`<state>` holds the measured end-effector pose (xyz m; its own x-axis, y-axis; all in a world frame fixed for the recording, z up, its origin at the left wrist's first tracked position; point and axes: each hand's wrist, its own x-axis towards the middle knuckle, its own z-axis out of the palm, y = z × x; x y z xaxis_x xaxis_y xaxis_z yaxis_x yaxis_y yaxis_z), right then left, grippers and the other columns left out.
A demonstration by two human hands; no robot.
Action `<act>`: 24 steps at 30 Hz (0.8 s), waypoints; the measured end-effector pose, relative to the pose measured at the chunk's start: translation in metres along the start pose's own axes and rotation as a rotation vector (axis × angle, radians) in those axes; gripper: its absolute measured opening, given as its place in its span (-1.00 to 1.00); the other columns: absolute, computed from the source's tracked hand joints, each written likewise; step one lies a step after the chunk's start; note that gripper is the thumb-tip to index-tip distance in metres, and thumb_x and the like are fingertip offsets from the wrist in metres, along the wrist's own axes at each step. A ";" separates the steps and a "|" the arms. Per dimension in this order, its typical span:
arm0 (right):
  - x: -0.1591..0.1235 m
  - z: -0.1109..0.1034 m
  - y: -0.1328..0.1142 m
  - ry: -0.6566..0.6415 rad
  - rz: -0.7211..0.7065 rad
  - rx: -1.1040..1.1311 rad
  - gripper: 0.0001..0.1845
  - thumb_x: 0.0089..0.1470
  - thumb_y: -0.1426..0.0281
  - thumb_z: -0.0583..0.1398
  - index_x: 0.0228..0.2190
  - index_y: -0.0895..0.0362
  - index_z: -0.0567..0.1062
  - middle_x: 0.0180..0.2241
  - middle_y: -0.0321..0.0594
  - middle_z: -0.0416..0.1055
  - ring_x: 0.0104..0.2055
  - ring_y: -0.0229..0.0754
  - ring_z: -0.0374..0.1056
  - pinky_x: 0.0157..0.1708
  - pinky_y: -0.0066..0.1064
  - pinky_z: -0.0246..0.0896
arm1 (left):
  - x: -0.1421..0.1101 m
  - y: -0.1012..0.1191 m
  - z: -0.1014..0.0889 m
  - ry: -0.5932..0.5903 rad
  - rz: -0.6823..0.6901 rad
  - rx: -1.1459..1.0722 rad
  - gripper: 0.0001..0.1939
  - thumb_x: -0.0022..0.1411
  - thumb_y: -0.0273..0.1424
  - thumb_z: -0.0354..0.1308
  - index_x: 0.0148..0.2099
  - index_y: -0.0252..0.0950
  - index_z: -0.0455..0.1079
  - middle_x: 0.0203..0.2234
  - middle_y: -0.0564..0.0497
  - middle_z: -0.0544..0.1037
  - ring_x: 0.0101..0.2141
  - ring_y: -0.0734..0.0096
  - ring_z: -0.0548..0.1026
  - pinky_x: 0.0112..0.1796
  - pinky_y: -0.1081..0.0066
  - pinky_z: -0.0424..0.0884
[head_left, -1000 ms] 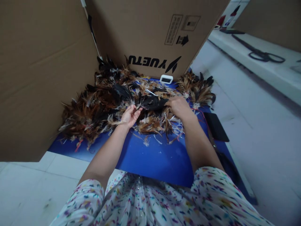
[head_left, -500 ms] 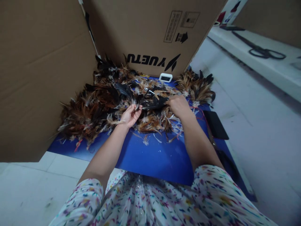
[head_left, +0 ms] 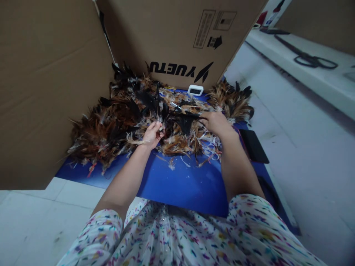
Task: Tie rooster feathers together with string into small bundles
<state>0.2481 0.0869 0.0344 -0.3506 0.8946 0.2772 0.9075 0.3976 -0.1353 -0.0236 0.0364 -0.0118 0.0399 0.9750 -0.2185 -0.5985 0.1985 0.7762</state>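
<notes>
My left hand [head_left: 153, 135] is closed in a pinch on the pale quill ends of a small bunch of dark feathers [head_left: 151, 103], whose tips fan upward and away. To its right, my right hand [head_left: 216, 122] has its fingers pressed together at the end of a black feather [head_left: 191, 117]. Beneath and around both hands spreads a heap of brown, tan and black feathers [head_left: 102, 125] on the blue tabletop [head_left: 180, 184]. Below the right hand lie curled white strips [head_left: 212, 149]. The right fingertips are partly hidden.
Tall cardboard panels [head_left: 172, 33] enclose the back and left side. A small white digital device [head_left: 195, 90] stands at the back. Another feather bunch [head_left: 233, 101] lies right of it, and a dark flat phone-like object [head_left: 253, 146] near the right edge. Black scissors [head_left: 310, 59] rest on a white ledge [head_left: 332, 85].
My right hand has shifted slightly right, with the black feather at its fingertips. My left fingers have closed more around the quill ends, and the bunch now stands more upright.
</notes>
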 end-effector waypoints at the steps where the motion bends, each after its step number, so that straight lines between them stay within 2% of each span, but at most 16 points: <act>1: 0.000 -0.001 -0.003 -0.009 -0.003 0.025 -0.75 0.12 0.44 0.17 -0.25 0.06 0.65 -0.24 -0.08 0.63 -0.14 0.01 0.50 -0.09 -0.20 0.30 | 0.000 0.000 0.000 -0.006 0.011 0.012 -0.75 0.28 -0.34 0.25 -0.38 -0.32 0.30 -0.56 0.08 0.40 -0.60 0.67 0.36 -0.63 0.68 0.17; 3: 0.000 -0.004 -0.010 -0.013 -0.001 0.064 -0.75 0.13 0.42 0.17 -0.24 0.07 0.65 -0.22 -0.10 0.63 -0.14 0.00 0.51 -0.10 -0.23 0.31 | 0.000 0.001 0.000 -0.014 0.034 0.036 -0.73 0.26 -0.30 0.28 -0.38 -0.31 0.29 -0.58 0.12 0.36 -0.64 0.69 0.30 -0.65 0.67 0.14; 6: -0.001 -0.014 -0.019 0.053 -0.011 0.175 -0.75 0.14 0.37 0.16 -0.27 0.07 0.66 -0.26 -0.14 0.63 -0.17 -0.02 0.51 -0.11 -0.23 0.32 | -0.001 0.001 0.002 0.003 0.073 0.082 -0.71 0.25 -0.29 0.28 -0.40 -0.30 0.27 -0.60 0.15 0.31 -0.68 0.70 0.22 -0.67 0.65 0.09; 9: -0.004 -0.025 -0.021 0.135 0.027 0.254 -0.76 0.11 0.32 0.17 -0.32 0.05 0.66 -0.32 -0.19 0.63 -0.24 -0.04 0.51 -0.18 -0.25 0.33 | 0.001 -0.001 0.002 0.064 0.124 0.165 -0.72 0.27 -0.32 0.24 -0.42 -0.30 0.27 -0.62 0.17 0.27 -0.71 0.69 0.17 -0.68 0.63 0.06; 12: -0.006 -0.033 -0.020 0.207 0.075 0.306 -0.76 0.08 0.27 0.19 -0.34 0.05 0.66 -0.36 -0.21 0.62 -0.30 -0.05 0.49 -0.25 -0.25 0.33 | 0.007 -0.005 -0.002 0.146 0.219 0.318 -0.75 0.27 -0.37 0.21 -0.45 -0.30 0.33 -0.59 0.13 0.28 -0.65 0.63 0.20 -0.66 0.61 0.12; 15: -0.008 -0.038 -0.019 0.274 0.124 0.351 -0.75 0.08 0.20 0.21 -0.37 0.04 0.65 -0.42 -0.22 0.59 -0.36 -0.06 0.47 -0.29 -0.24 0.32 | 0.011 -0.006 -0.007 0.226 0.379 0.509 -0.77 0.23 -0.46 0.21 -0.49 -0.30 0.41 -0.47 0.04 0.36 -0.42 0.49 0.37 -0.49 0.59 0.32; 17: -0.009 -0.041 -0.019 0.307 0.142 0.389 -0.72 0.08 0.14 0.22 -0.39 0.04 0.63 -0.46 -0.24 0.57 -0.39 -0.07 0.45 -0.32 -0.25 0.31 | 0.013 -0.005 -0.010 0.276 0.508 0.602 -0.76 0.20 -0.53 0.21 -0.53 -0.29 0.45 -0.36 -0.02 0.42 -0.20 0.39 0.42 -0.21 0.54 0.42; 19: -0.011 -0.045 -0.019 0.320 0.146 0.429 -0.70 0.07 0.09 0.22 -0.41 0.03 0.62 -0.47 -0.26 0.55 -0.39 -0.09 0.44 -0.34 -0.26 0.29 | 0.012 -0.003 -0.012 0.304 0.615 0.640 -0.75 0.18 -0.57 0.21 -0.54 -0.28 0.47 -0.26 -0.05 0.46 -0.03 0.34 0.41 0.05 0.49 0.33; 20: -0.011 -0.047 -0.020 0.317 0.145 0.445 -0.70 0.07 0.08 0.23 -0.42 0.03 0.61 -0.48 -0.27 0.55 -0.39 -0.10 0.44 -0.34 -0.27 0.29 | 0.012 -0.002 -0.013 0.303 0.652 0.644 -0.75 0.18 -0.57 0.21 -0.53 -0.28 0.48 -0.22 -0.06 0.48 0.00 0.34 0.41 0.11 0.48 0.28; 22: -0.013 -0.051 -0.021 0.300 0.142 0.469 -0.69 0.06 0.08 0.23 -0.44 0.03 0.60 -0.49 -0.27 0.53 -0.40 -0.12 0.43 -0.36 -0.29 0.27 | 0.011 -0.002 -0.012 0.272 0.692 0.640 -0.76 0.21 -0.55 0.19 -0.50 -0.28 0.49 -0.19 -0.06 0.51 0.01 0.36 0.44 0.12 0.49 0.26; 24: -0.014 -0.053 -0.024 0.273 0.142 0.486 -0.70 0.05 0.09 0.24 -0.46 0.04 0.59 -0.52 -0.28 0.51 -0.43 -0.14 0.41 -0.39 -0.31 0.25 | 0.009 -0.003 -0.010 0.216 0.673 0.605 -0.77 0.26 -0.51 0.16 -0.46 -0.29 0.49 -0.22 -0.04 0.54 -0.07 0.39 0.49 0.00 0.50 0.36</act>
<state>0.2437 0.0542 0.0846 -0.1025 0.8866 0.4509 0.7083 0.3833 -0.5927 -0.0293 0.0435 -0.0224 -0.3501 0.8759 0.3318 0.0797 -0.3251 0.9423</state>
